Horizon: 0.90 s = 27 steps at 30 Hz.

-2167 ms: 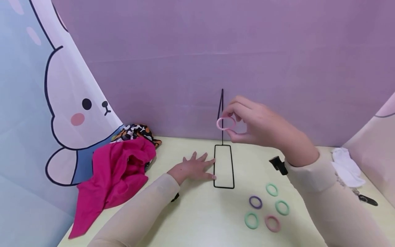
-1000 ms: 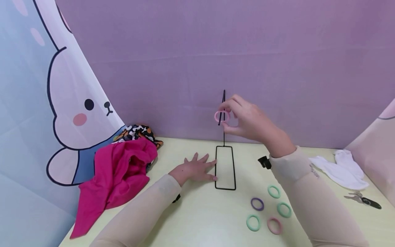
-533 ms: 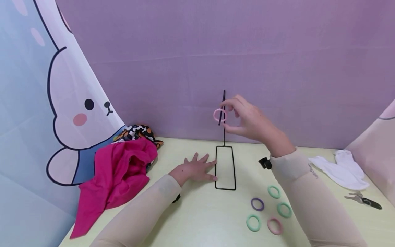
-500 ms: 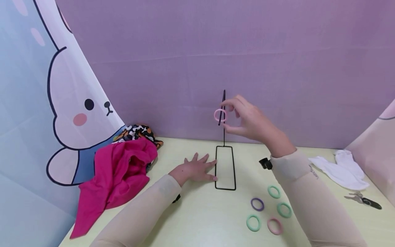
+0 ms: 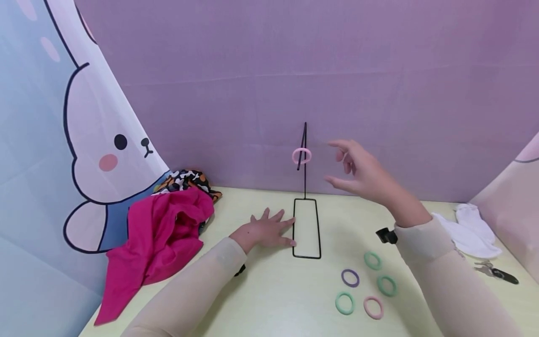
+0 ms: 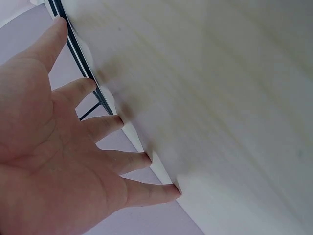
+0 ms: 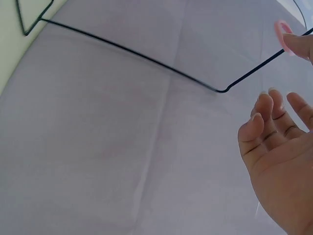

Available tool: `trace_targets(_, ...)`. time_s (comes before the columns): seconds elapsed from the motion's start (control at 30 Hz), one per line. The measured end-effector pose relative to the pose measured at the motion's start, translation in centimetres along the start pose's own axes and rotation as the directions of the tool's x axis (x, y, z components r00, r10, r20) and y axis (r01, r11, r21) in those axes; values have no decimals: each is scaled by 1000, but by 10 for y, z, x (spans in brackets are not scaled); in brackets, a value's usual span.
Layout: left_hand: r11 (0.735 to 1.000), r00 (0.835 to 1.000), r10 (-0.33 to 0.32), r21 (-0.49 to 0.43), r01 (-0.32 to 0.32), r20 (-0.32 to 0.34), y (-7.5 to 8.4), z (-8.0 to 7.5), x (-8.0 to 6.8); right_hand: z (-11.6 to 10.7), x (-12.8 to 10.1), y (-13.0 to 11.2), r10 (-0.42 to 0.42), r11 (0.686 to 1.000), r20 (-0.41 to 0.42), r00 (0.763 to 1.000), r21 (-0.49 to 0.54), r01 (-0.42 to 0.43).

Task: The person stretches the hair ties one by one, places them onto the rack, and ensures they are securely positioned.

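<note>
A light pink ring, like a hair tie (image 5: 308, 150), hangs around the sloping arm of a black wire stand (image 5: 305, 182). To the right of it, my right hand (image 5: 362, 171) is in the air, thumb and index finger spread apart and nothing between them. In the right wrist view the pink hair tie (image 7: 280, 35) shows on the wire behind the thumb. My left hand (image 5: 266, 230) lies on the table with fingers spread, its thumb and index fingertips at the left side of the stand's rectangular base. The left wrist view shows those fingertips (image 6: 61, 29) against the black wire.
Several more hair ties lie front right: green (image 5: 345, 303), purple (image 5: 350, 278) and pink (image 5: 373, 307) among them. Bright pink cloth (image 5: 164, 238) and a patterned cloth (image 5: 189, 180) are heaped at left. White cloth (image 5: 473, 231) and keys (image 5: 497, 272) lie at far right.
My right hand brought the pink hair tie to the wire arm and over its end, then let go and drew back to the right. The left hand stayed at the base.
</note>
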<state>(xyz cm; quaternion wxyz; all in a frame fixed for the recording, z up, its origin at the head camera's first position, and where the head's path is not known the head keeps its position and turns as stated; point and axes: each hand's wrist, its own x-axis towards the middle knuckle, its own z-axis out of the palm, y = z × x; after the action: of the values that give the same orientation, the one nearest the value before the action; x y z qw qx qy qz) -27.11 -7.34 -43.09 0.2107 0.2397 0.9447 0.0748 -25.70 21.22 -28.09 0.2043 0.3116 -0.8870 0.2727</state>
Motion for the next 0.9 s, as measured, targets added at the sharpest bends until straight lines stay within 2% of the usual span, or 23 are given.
trace_targets(0.43, 1000, 1000, 11, 6, -11, 2, -3, 2, 2, -6, -65, 27, -29, 995, 5, 1000, 92, 28)
trace_targets(0.53, 1000, 1000, 11, 8, -11, -1, -4, 3, 2, -4, -82, 32, -3, 995, 38, 999, 103, -1)
trace_targets(0.63, 1000, 1000, 13, 10, -13, -3, -5, 2, 2, 0, -100, 41, 45, 991, 121, 992, 117, -60)
trace_targets(0.73, 1000, 1000, 13, 12, -13, -2, -5, 1, 2, 3, -117, 51, 117, 980, 242, 963, 129, -152)
trace_targets(0.9, 1000, 1000, 8, 7, -8, 5, -3, -1, 2, 9, -142, 69, 202, 942, 438, 876, 156, -296)
